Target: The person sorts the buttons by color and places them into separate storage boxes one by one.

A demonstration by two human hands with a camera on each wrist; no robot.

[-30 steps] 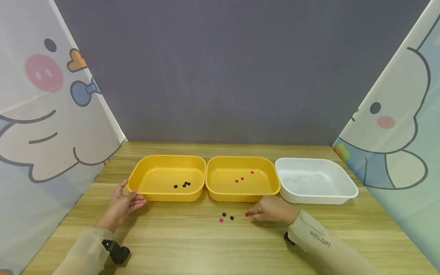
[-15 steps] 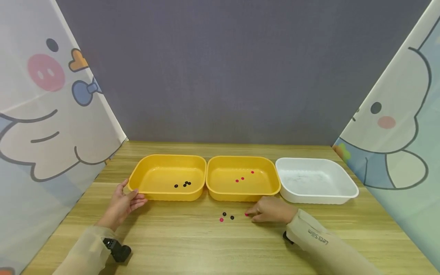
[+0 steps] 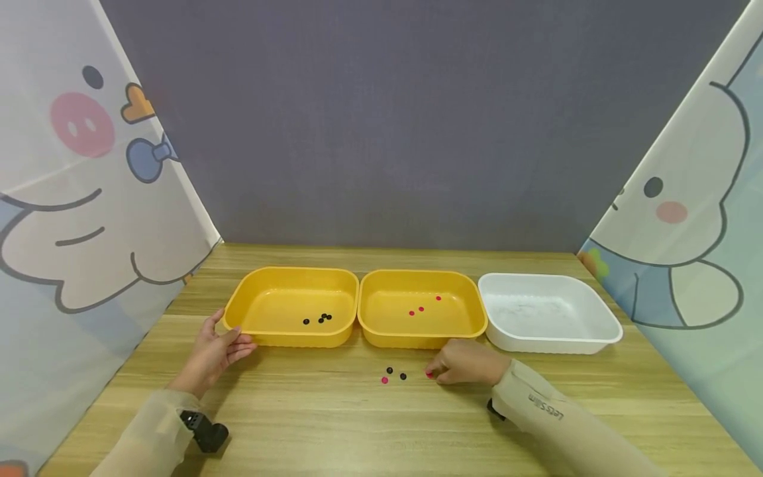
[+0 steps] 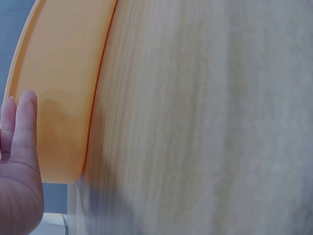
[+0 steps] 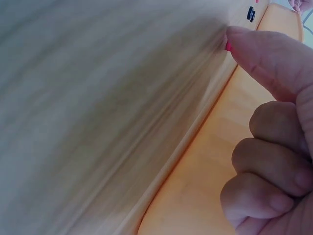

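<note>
My right hand point(image 3: 467, 362) pinches a small round pink button point(image 5: 228, 46) at the tabletop, just in front of the middle yellow tray point(image 3: 422, 342); three of its fingers are curled in. Left of it lie two black buttons point(image 3: 403, 376) and another pink button point(image 3: 384, 380). At the near left corner of the left yellow tray point(image 3: 286, 340), my left hand point(image 3: 208, 354) touches the outer wall with fairly straight fingers. Several black buttons point(image 3: 306, 322) lie in that tray, and three pink buttons point(image 3: 420, 309) in the middle one.
A white tray point(image 3: 572, 346) stands at the right end of the row, close beside the middle tray. All three trays rest on a wood-grain table point(image 3: 334, 424). A grey panel point(image 3: 393, 132) rises behind, with printed cloth point(image 3: 691, 278) along both sides.
The right fingertips have closed in over the pink button, which now shows less, and the hand has shifted slightly left. My left hand stays at the tray corner.
</note>
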